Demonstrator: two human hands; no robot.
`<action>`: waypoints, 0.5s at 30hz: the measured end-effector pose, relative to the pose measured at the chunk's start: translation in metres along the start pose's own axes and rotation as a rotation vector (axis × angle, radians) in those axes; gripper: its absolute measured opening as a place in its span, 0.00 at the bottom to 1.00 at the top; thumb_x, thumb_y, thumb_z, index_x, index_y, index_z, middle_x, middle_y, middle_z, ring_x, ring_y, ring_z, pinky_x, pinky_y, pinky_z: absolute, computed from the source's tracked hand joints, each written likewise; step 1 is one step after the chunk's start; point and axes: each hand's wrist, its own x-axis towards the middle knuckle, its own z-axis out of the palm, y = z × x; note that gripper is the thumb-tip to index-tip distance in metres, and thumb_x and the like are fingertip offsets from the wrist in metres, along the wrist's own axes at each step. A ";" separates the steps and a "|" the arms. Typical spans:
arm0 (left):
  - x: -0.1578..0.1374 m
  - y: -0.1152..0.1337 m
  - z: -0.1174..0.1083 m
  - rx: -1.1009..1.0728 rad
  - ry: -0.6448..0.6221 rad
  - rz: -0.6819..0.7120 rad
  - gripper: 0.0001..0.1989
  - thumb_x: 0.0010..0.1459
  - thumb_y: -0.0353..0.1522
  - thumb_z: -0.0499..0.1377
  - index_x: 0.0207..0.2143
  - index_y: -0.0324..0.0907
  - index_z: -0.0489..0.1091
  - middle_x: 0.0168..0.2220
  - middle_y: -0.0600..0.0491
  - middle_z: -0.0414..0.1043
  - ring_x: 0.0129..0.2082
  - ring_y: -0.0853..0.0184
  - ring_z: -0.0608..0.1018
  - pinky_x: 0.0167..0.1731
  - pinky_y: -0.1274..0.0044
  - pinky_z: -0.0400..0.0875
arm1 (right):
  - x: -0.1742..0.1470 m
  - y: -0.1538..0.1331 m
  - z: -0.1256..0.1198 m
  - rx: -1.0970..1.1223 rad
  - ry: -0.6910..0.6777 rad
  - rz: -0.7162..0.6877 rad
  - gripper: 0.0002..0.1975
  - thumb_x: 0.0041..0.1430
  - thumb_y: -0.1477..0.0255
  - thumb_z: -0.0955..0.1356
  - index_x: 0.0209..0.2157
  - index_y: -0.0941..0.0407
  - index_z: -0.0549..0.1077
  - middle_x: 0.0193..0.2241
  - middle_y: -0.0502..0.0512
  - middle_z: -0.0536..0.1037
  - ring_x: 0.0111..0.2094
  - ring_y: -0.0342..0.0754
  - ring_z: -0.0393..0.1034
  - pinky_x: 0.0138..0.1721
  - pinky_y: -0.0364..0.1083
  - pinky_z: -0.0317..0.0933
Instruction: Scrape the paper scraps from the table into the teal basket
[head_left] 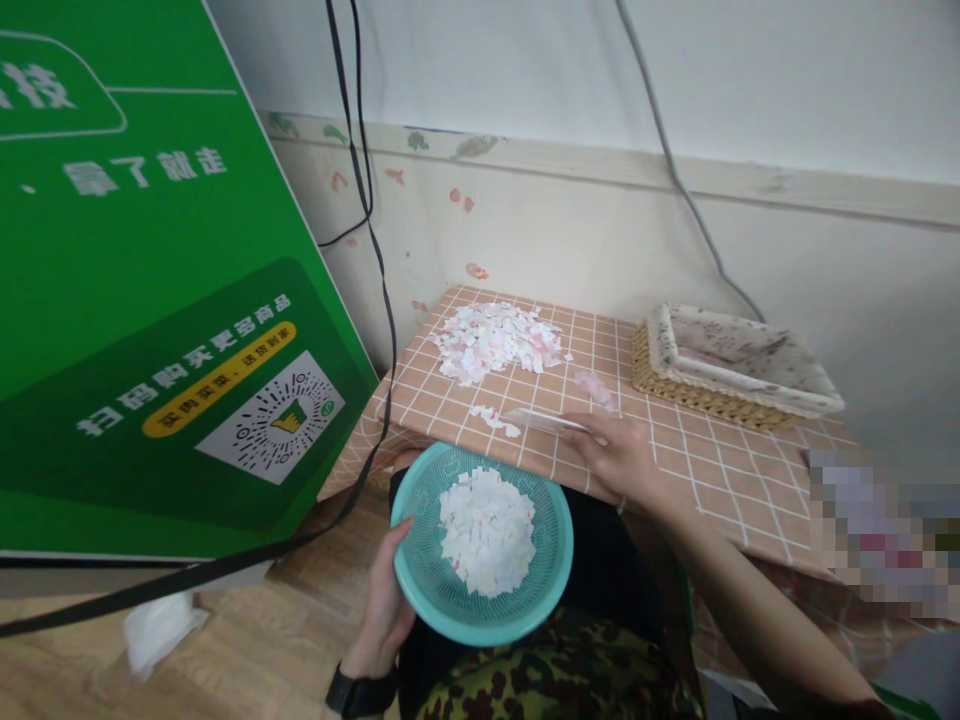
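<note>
My left hand grips the left rim of a teal plastic colander, held just below the table's front edge. A heap of small white paper scraps fills its middle. Above the tabletop, my right hand is closed on a thin, flat, pale strip; I cannot make out its exact kind. The strip's left end meets a small line of white scraps near the edge. Farther back lies a larger pile of white and pinkish scraps, with a small pinkish clump to its right.
A cloth-lined wicker basket stands at the back right of the checked tablecloth. A green sign panel rises on the left, with a black strap hanging before it. A white plastic bag lies on the floor.
</note>
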 end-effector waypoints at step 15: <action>-0.001 0.001 -0.003 0.003 -0.002 -0.031 0.09 0.48 0.31 0.61 0.32 0.36 0.75 0.30 0.47 0.79 0.29 0.59 0.79 0.36 0.69 0.72 | -0.005 -0.011 -0.014 -0.032 0.043 0.020 0.12 0.57 0.69 0.65 0.43 0.51 0.74 0.31 0.51 0.80 0.23 0.45 0.72 0.26 0.45 0.66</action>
